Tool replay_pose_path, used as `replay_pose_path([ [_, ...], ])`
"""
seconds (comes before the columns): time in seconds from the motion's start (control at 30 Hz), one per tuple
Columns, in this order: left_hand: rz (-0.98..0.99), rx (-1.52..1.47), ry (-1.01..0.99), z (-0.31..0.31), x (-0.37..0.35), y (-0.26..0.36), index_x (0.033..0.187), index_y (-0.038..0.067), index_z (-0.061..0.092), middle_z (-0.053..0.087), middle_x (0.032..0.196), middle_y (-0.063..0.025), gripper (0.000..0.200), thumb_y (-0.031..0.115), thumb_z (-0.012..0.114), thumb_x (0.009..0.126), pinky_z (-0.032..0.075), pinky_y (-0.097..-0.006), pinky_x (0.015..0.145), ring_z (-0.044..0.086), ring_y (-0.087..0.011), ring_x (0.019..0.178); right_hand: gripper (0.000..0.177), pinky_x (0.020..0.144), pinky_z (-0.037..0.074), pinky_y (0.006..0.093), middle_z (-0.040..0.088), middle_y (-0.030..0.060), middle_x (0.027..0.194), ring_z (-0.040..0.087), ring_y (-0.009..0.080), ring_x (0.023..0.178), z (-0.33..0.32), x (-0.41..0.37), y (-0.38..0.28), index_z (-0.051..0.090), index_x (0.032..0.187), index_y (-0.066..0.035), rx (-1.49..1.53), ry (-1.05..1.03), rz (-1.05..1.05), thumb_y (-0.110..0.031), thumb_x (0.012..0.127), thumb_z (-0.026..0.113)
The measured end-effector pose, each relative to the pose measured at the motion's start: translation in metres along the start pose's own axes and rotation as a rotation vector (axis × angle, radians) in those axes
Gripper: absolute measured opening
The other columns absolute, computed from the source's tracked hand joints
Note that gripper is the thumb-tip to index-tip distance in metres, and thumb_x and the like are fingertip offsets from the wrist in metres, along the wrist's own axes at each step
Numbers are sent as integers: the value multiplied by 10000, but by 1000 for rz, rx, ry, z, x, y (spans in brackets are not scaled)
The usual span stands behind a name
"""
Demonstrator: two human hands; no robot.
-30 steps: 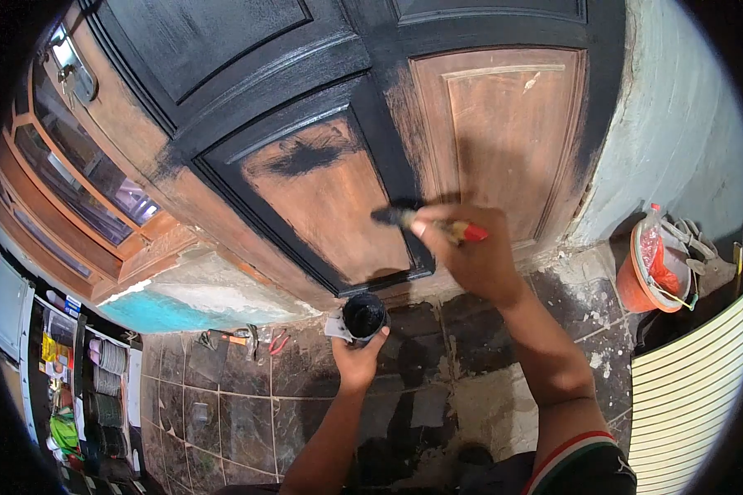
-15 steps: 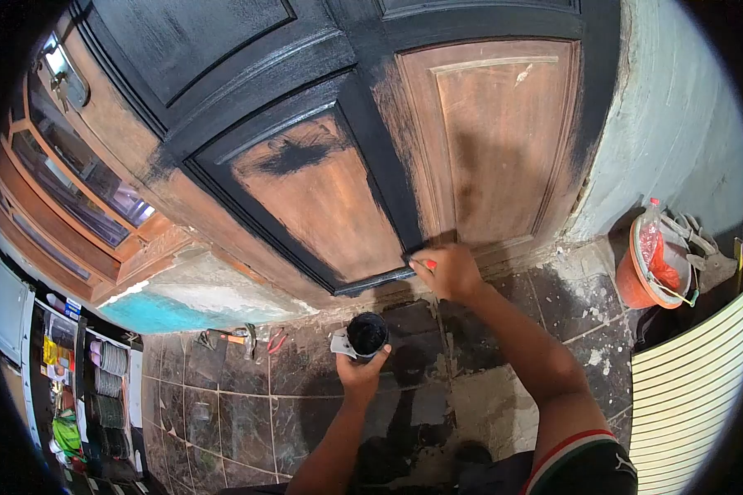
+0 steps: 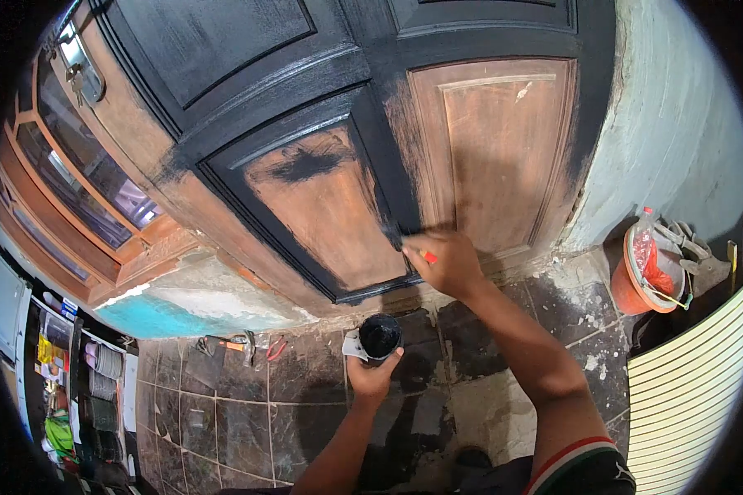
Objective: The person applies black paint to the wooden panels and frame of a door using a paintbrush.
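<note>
A wooden door [image 3: 504,157] is partly coated in black paint, with bare reddish wood on its two lower panels. My right hand [image 3: 444,264] is closed round a brush with a red handle [image 3: 428,256], its bristles against the black right edge of the lower left panel [image 3: 338,210]. A dark smear crosses the top of that panel. Below the door my left hand [image 3: 373,375] grips a cup of black paint [image 3: 380,337], and a light grey piece [image 3: 353,345] shows at the cup's left side.
An orange bucket [image 3: 636,285] holding a plastic bottle [image 3: 644,223] stands at the right wall. Pliers [image 3: 277,348] and a hammer [image 3: 248,348] lie on the tiled floor [image 3: 239,412]. Shelves [image 3: 78,371] are at left; a ribbed cream panel [image 3: 689,379] is at lower right.
My right hand has moved the brush slightly up along the panel's right edge. The view has shifted a little, so the door and the cup appear lower and further right.
</note>
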State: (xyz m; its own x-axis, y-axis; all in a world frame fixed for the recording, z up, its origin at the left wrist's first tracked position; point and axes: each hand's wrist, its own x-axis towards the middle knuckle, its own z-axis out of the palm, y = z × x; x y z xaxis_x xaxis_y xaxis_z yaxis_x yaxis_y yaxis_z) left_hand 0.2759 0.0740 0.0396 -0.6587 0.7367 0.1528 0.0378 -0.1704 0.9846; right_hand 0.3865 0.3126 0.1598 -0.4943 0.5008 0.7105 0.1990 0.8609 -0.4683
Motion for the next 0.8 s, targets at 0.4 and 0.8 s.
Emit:
replay_pose_path([
  [0.4, -65, -77, -48, 4, -3, -13, 1444, -9, 515, 638, 1368, -122, 665, -5, 889, 895, 565, -386, 1059, 669, -231, 1254, 138, 708, 600, 441, 807, 129, 922, 772, 320, 779, -13, 76, -32, 810, 1038, -59, 108, 569, -249, -163, 948, 817],
  [0.8, -69, -11, -88, 5, -5, 3, 1459, -11, 486, 619, 1400, -127, 679, -36, 870, 900, 572, -390, 1072, 654, -240, 1291, 116, 692, 593, 424, 798, 113, 886, 766, 319, 767, -21, 110, -43, 790, 971, -85, 114, 726, -336, -155, 905, 854],
])
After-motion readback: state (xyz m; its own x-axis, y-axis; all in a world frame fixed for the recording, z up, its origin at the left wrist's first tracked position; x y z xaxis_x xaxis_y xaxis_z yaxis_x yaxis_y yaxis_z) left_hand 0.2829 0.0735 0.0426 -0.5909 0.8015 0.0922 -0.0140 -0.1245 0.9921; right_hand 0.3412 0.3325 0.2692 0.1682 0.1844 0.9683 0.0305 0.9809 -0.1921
